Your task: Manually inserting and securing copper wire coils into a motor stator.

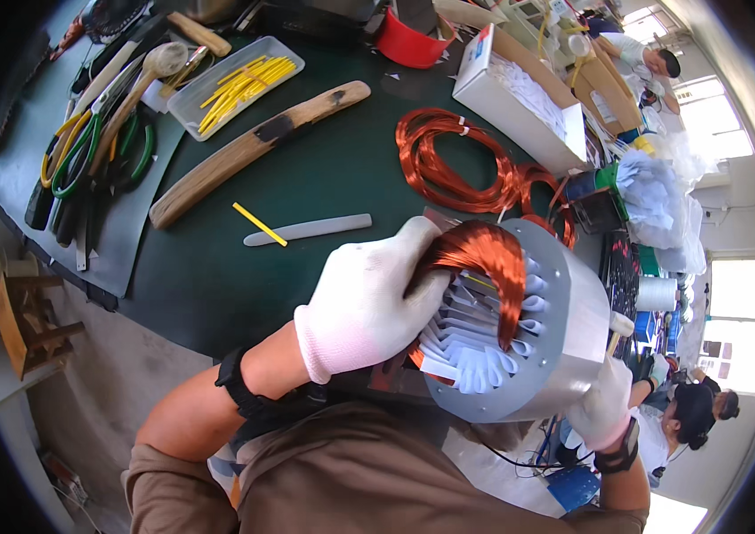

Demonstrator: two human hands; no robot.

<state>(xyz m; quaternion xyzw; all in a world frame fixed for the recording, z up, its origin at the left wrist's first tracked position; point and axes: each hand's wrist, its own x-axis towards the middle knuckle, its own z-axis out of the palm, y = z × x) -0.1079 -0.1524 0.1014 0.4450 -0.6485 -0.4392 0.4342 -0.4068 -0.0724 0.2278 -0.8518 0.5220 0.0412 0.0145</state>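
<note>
A metal motor stator (pixel 573 303) with a grey end ring is tilted in front of me, white paper slot liners (pixel 475 356) folded out of its slots. From its bore bulges a thick bundle of copper wire (pixel 484 249). My left hand (pixel 368 298), in a white glove, is closed round the left side of this bundle. At the stator's outer right side is my gloved right hand (pixel 604 405), its fingers mostly hidden. A pale, blunt tip (pixel 622 325) shows just above it; I cannot make out what it belongs to.
On the dark green table lie a grey flat strip (pixel 324 229), a yellow stick (pixel 257 222), a curved wooden bar (pixel 253 156), a tray (pixel 293 53) of yellow sticks, scissors (pixel 84 160) and copper coils (pixel 448 160). A white box (pixel 528 107) stands behind. Other people work at right.
</note>
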